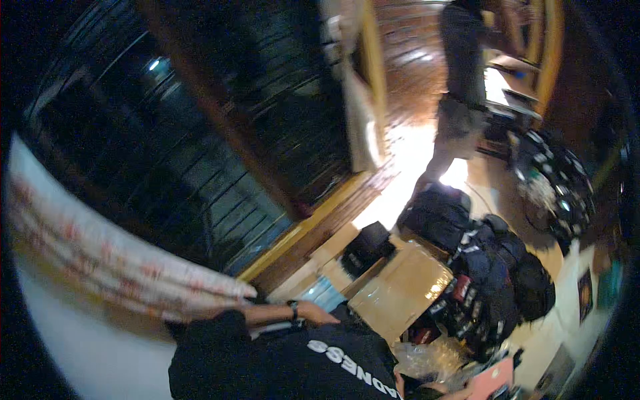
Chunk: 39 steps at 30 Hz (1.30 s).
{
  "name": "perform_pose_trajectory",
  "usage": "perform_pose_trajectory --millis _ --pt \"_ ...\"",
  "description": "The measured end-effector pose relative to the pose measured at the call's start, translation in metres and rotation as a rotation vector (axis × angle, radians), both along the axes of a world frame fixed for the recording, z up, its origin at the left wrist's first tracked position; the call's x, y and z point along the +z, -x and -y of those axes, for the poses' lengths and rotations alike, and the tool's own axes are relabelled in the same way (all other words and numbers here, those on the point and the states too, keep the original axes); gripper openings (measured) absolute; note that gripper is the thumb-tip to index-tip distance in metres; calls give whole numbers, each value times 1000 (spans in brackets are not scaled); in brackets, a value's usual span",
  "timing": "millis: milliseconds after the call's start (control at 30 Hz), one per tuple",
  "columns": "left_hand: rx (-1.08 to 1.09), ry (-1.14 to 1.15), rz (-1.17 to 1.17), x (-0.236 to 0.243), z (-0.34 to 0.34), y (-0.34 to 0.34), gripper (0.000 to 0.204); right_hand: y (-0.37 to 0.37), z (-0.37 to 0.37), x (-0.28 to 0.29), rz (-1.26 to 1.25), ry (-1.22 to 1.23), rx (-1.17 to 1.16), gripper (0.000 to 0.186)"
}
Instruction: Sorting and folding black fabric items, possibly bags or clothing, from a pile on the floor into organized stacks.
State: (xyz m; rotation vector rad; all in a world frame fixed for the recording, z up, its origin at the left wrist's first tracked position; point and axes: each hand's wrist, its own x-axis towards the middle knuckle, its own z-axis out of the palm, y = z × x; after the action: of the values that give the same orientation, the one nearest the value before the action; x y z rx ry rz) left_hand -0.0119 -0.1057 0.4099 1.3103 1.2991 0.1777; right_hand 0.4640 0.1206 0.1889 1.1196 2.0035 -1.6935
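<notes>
My left forearm reaches from a black sleeve toward the cardboard boxes, with a dark band on its wrist. My left hand [316,313] is beside a light-blue package [317,293] and some dark cloth. Blur hides whether its fingers hold anything. At the lower edge, part of what seems to be my right hand [459,395] shows against a flat salmon-pink piece [490,381]. Its fingers are mostly cut off, and its grip is unclear. In front stands an open cardboard box [400,290], with a black bundle [367,250] on another box behind it. Crumpled clear plastic [433,357] lies near the right hand.
Dark packed items [483,287] are heaped right of the boxes. Another person [463,73] stands beyond them, near a shiny pile of wrapped goods [553,187]. On the left are a barred dark window [253,127] and a flowered cloth [127,253].
</notes>
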Motion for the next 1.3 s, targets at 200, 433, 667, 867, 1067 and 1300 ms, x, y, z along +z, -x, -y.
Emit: perform_pose_trajectory --millis 200,433,667,867,1067,1300 --pt "513 197 -3 84 17 -44 38 84 104 94 -58 93 239 33" --pt "548 -607 -390 41 72 -72 40 149 53 144 -95 201 306 37" --pt "699 61 -186 96 78 -66 15 132 -6 153 -174 209 158 41" --pt "733 148 48 -3 157 -85 25 56 36 190 -102 162 -212 46" --pt "1310 101 325 -37 173 -89 28 83 40 227 24 136 -289 52" --pt "783 -76 -19 112 21 -21 26 60 52 204 23 195 -392 52"
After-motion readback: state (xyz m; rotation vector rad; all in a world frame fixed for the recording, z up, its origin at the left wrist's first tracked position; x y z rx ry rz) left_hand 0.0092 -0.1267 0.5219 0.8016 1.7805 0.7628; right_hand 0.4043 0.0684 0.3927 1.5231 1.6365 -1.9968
